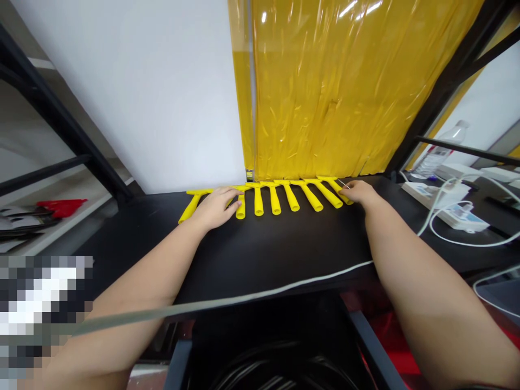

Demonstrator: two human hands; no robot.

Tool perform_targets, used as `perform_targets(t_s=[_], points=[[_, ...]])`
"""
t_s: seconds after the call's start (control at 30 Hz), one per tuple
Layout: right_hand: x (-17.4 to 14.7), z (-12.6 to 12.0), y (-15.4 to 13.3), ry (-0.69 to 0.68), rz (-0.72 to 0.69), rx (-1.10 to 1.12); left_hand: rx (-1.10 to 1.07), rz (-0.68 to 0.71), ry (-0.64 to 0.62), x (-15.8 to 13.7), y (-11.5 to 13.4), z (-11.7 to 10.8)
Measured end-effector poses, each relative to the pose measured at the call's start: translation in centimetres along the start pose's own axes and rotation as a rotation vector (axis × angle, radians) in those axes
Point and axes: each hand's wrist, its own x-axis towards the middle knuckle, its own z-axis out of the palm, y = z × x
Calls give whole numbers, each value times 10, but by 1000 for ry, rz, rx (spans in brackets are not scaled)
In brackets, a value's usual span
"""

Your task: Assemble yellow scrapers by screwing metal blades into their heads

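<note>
A row of yellow T-shaped squeegees with hollow round handles lies on the black shelf, handle ends toward me and crossbars against the back. My left hand rests over the left part of the row, thumb and fingers apart; it partly covers some of the squeegees. At the row's right end, my right hand has its fingers closed at the last squeegee. A thin pale line shows beside those fingertips; what it is I cannot make out.
Behind the row stand a white panel and a yellow plastic curtain. White power strips with cables and a clear bottle are at the right. A pale cord crosses the shelf front. Black frame posts flank the shelf.
</note>
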Motion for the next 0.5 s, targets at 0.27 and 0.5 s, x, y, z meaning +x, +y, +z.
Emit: perform_targets(t_s=[0.27,0.5], points=[[7,3,6,4,-14,-7,156,-388,68,-8,-31,-27],[2,-1,5,73,-13,-28,105,-613,-73,-13,-48,-32]])
